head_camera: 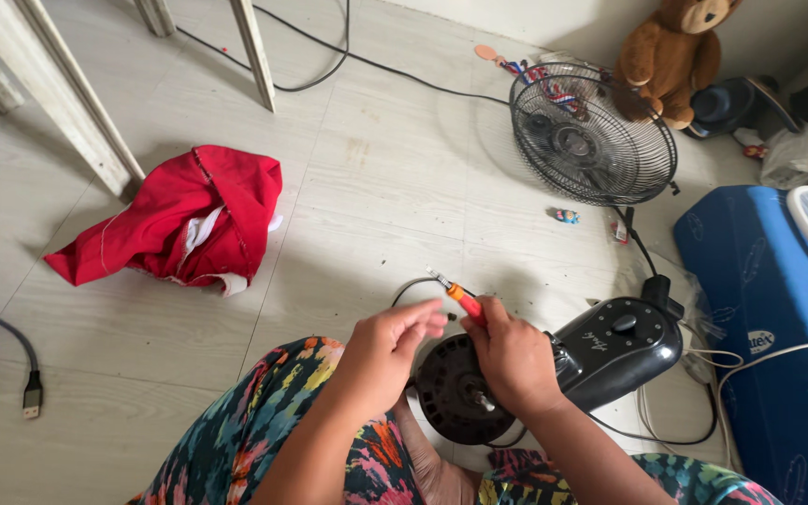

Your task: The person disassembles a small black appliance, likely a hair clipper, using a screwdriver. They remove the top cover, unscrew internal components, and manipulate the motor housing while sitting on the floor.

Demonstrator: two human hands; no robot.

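My right hand (512, 355) grips an orange-handled screwdriver (460, 297), its metal tip pointing up and to the left. My left hand (387, 348) hovers beside it with fingers bent, fingertips near the screwdriver handle, holding nothing I can make out. Below both hands lies a black fan motor housing (455, 393) with its shaft showing, joined to a black fan base with control knobs (621, 344). My legs in colourful patterned cloth (254, 421) fill the bottom of the view.
A black wire fan grille (593, 136) lies on the light tiled floor, a brown teddy bear (670, 51) behind it. A red garment (180, 220) lies left. A blue padded mat (773, 318) is right. Cables (329, 61) cross the floor; white furniture legs (77, 122) stand at upper left.
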